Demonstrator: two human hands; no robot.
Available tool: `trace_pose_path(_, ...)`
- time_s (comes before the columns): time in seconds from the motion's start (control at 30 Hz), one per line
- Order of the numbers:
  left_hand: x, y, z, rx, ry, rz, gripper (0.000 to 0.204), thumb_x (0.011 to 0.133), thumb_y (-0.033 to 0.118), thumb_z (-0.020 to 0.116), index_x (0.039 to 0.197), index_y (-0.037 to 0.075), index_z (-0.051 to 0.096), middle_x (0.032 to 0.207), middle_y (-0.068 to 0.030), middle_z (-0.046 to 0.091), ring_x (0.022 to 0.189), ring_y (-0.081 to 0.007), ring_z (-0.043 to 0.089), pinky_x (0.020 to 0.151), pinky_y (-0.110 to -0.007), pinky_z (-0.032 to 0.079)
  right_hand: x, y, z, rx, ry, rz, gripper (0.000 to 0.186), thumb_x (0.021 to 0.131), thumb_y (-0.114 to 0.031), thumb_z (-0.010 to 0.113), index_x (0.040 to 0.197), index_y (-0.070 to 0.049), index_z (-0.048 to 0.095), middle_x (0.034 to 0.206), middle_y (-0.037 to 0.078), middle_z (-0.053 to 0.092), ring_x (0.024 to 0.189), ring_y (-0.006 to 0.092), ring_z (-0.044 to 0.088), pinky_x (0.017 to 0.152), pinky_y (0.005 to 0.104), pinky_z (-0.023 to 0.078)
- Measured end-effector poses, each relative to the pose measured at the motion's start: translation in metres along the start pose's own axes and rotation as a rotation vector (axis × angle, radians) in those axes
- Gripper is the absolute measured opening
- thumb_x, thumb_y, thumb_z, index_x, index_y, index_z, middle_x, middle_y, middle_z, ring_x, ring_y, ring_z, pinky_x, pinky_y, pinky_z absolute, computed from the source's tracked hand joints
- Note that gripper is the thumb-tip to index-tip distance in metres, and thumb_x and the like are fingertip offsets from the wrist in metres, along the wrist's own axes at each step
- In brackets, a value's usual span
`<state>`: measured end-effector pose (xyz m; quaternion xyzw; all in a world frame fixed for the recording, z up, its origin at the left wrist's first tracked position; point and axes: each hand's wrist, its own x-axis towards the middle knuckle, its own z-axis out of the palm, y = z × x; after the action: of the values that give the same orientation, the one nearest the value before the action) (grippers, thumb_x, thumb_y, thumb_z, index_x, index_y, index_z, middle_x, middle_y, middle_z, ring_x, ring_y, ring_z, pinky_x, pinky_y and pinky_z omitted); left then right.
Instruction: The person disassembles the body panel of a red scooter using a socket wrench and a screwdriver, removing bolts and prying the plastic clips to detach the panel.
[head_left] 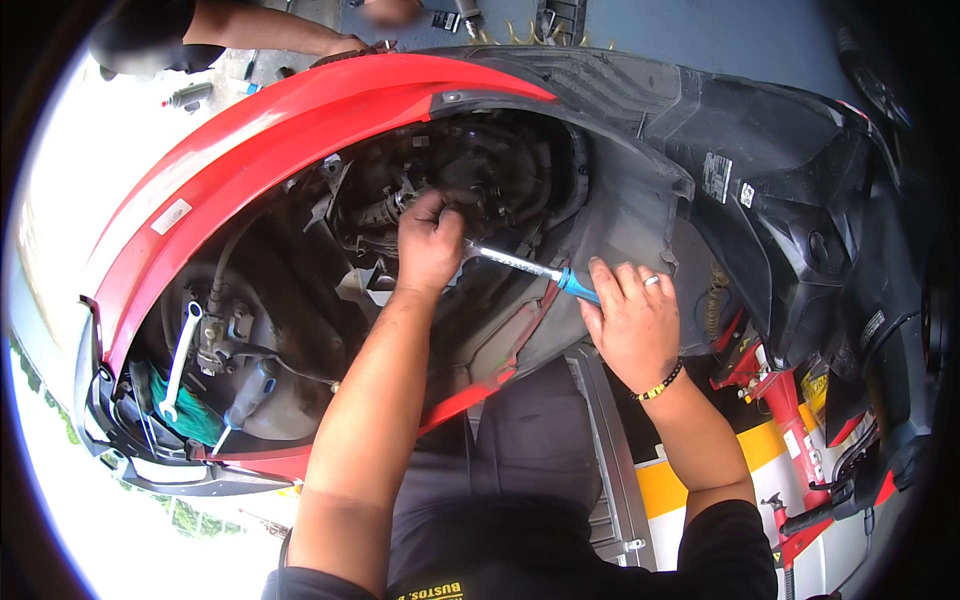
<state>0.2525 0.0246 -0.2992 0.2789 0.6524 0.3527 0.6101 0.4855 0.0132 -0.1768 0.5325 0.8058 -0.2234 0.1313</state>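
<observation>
Blue-handled wrench (pixel 520 262) slants between fingers of left hand (pixel 431 245) and right hand (pixel 638 322). Left fingers curled by head end, among dark mechanical parts (pixel 490 165), seemingly steadying it; exact grip hidden. Right fingers grasp handle (pixel 577 284), probably for leverage. Double-ended spanner (pixel 182 362), screwdriver (pixel 252 393) lie left of left fingers, apparently parked within reach. Left arm (pixel 372 430) nearly straight; right elbow (pixel 722 478) bent.

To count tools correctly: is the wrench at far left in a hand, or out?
Out: the left hand and right hand are both away from the wrench.
</observation>
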Motion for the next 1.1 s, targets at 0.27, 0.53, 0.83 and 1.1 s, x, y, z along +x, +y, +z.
trace_pose_path(0.27,-0.009,-0.009,0.013,-0.185,0.09,-0.092,0.028,0.081,0.005,0.041,0.089,-0.004,0.066,0.073,-0.0062,0.064,0.064,-0.0122,0.057,0.06,-0.026,0.048,0.03,0.043,0.006,-0.076,0.241,-0.173,0.05,0.062,-0.035,0.078,0.103,-0.009,0.066,0.081,0.003,0.059,0.076,0.022,0.061,0.063,0.032,0.047)
trace_pose_path(0.53,-0.009,-0.01,0.017,-0.186,0.206,0.003,0.027,0.081,0.007,0.041,0.081,-0.003,0.065,0.069,-0.0065,0.063,0.06,-0.0113,0.054,0.056,-0.025,0.044,0.041,0.064,0.014,-0.112,0.445,-0.503,0.05,0.065,-0.037,0.076,0.098,-0.001,0.066,0.073,0.005,0.059,0.067,0.0208,0.058,0.064,0.0334,0.046)
trace_pose_path(0.83,-0.009,-0.009,0.019,-0.166,0.252,-0.012,0.027,0.082,0.008,0.04,0.08,-0.003,0.065,0.066,-0.0052,0.06,0.054,-0.0101,0.05,0.051,-0.024,0.041,0.056,0.055,0.004,-0.009,0.497,-0.216,0.106,0.059,-0.051,0.079,0.151,-0.024,0.033,0.15,0.022,0.037,0.129,0.0399,0.044,0.107,0.0625,0.03)
trace_pose_path(1.1,-0.013,0.001,0.028,-0.234,0.29,-0.021,0.025,0.082,0.007,0.039,0.078,-0.002,0.063,0.067,-0.0055,0.06,0.055,-0.0104,0.05,0.051,-0.024,0.04,0.095,0.076,-0.012,0.004,0.477,-0.322,0.098,0.059,-0.056,0.074,0.144,-0.019,0.046,0.13,0.014,0.053,0.111,0.0302,0.055,0.096,0.0496,0.041)
